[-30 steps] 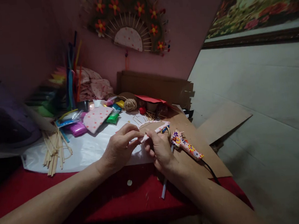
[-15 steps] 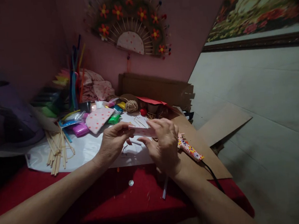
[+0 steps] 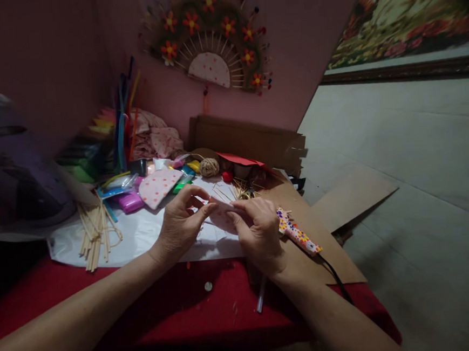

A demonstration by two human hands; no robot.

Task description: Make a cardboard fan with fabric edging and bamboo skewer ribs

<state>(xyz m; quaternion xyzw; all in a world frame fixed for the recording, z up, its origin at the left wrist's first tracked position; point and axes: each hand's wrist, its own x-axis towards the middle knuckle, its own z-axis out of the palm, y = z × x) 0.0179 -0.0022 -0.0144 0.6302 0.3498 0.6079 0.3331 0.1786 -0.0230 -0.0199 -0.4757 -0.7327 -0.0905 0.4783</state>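
Between both hands, above the white sheet [image 3: 139, 234], is a pale pink dotted piece [image 3: 222, 215] with one straight edge up; part of it is behind my fingers. My left hand [image 3: 183, 220] pinches its left end between thumb and fingers. At its right end my right hand [image 3: 257, 230] closes thumb and fingers on it. Thin sticks [image 3: 221, 191] and what looks like a pair of scissors [image 3: 245, 195] lie just behind. A flower-patterned glue gun [image 3: 298, 232] with a black cord rests to the right of my right hand.
Left of my left hand lie a bundle of wooden sticks [image 3: 95, 235], a dotted half-round piece [image 3: 159, 188] and coloured packets [image 3: 131, 201]. Twine [image 3: 208, 167] sits behind. A clear stick [image 3: 261, 295] and a small round disc [image 3: 208, 287] lie on the red cloth [image 3: 156, 311]. A decorated fan [image 3: 210, 69] hangs behind.
The dotted piece has been tilted, so more of its dotted face shows below the straight edge. My right fingers have lowered and closed on its right end. The view has shifted slightly.
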